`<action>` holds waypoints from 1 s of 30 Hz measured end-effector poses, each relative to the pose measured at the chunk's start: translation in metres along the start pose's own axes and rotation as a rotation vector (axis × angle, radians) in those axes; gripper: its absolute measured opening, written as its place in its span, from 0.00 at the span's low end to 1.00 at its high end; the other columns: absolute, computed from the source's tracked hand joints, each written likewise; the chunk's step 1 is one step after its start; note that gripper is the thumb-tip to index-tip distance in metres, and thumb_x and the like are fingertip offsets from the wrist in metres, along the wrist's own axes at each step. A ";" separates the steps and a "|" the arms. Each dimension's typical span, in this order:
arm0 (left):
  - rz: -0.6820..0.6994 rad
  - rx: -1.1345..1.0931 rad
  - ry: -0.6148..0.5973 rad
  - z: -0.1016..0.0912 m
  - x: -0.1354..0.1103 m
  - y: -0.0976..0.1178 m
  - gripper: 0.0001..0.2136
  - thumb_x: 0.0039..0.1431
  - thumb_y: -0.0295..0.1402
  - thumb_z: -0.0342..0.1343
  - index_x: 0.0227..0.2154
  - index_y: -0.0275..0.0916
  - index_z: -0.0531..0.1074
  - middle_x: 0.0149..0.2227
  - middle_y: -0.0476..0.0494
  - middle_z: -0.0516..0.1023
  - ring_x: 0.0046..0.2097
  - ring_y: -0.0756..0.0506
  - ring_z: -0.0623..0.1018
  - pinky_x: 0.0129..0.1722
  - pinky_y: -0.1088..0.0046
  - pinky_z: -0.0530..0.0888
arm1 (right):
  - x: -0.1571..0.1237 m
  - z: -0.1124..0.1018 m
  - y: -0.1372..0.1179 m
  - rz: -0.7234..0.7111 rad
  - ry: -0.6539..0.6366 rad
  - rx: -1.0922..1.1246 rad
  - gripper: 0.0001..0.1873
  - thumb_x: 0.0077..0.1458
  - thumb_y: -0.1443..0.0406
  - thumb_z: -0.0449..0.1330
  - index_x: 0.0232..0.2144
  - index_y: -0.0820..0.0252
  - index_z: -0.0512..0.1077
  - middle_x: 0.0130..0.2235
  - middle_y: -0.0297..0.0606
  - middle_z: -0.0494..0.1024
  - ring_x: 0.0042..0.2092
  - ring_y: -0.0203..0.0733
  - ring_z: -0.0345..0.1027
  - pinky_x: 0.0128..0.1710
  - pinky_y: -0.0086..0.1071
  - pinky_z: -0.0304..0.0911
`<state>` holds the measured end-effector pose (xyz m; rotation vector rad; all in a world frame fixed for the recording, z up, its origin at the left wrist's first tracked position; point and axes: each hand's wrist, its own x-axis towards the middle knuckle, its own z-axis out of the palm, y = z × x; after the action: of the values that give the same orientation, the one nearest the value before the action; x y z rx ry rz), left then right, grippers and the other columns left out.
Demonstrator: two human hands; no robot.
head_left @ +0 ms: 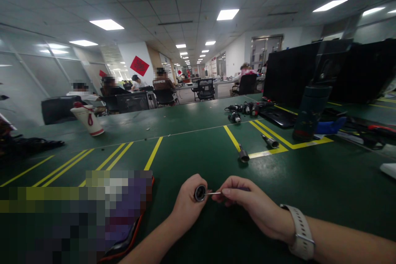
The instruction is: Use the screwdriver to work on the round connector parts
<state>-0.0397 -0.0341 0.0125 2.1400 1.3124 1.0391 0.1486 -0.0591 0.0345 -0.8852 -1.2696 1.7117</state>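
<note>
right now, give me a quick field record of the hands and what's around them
left hand: holds a small round black part
right hand: pinches a thin tool whose tip meets the part
wrist: pale watch on the right
surface: green table with yellow lines
nearby: two metal cylinders beyond the hands
far left: white cup

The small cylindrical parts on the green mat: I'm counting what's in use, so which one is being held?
The round part gripped in the left hand; the right hand pokes a thin tool into it. Two similar cylinders lie untouched.
</note>
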 end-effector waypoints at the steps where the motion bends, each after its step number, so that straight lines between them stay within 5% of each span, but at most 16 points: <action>1: 0.001 0.001 0.000 0.000 0.000 0.000 0.07 0.48 0.27 0.54 0.18 0.39 0.64 0.22 0.52 0.63 0.27 0.49 0.67 0.26 0.75 0.63 | 0.000 0.000 0.001 0.000 -0.004 0.003 0.08 0.51 0.62 0.61 0.30 0.62 0.73 0.37 0.40 0.79 0.41 0.42 0.70 0.41 0.35 0.59; 11: -0.006 0.107 0.016 0.002 0.000 -0.002 0.08 0.49 0.26 0.53 0.18 0.40 0.63 0.22 0.53 0.64 0.27 0.48 0.68 0.26 0.74 0.63 | -0.007 -0.002 0.002 -0.169 0.003 -0.461 0.10 0.54 0.59 0.58 0.35 0.59 0.73 0.35 0.36 0.74 0.37 0.42 0.67 0.39 0.36 0.61; 23: 0.063 0.147 -0.063 0.001 -0.001 -0.002 0.07 0.46 0.21 0.51 0.20 0.39 0.64 0.23 0.52 0.65 0.28 0.48 0.68 0.27 0.74 0.63 | 0.003 -0.003 0.005 0.042 0.015 0.083 0.07 0.52 0.63 0.58 0.29 0.63 0.72 0.35 0.42 0.79 0.42 0.45 0.71 0.42 0.37 0.58; 30: 0.035 0.108 -0.008 0.001 -0.001 -0.002 0.08 0.49 0.24 0.52 0.18 0.39 0.64 0.23 0.52 0.65 0.28 0.48 0.69 0.27 0.74 0.64 | -0.003 -0.001 -0.001 -0.141 0.034 -0.244 0.08 0.54 0.62 0.57 0.32 0.61 0.73 0.35 0.38 0.77 0.40 0.44 0.68 0.41 0.37 0.59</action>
<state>-0.0401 -0.0346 0.0102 2.2511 1.3605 0.9931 0.1513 -0.0614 0.0352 -0.9358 -1.5029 1.4468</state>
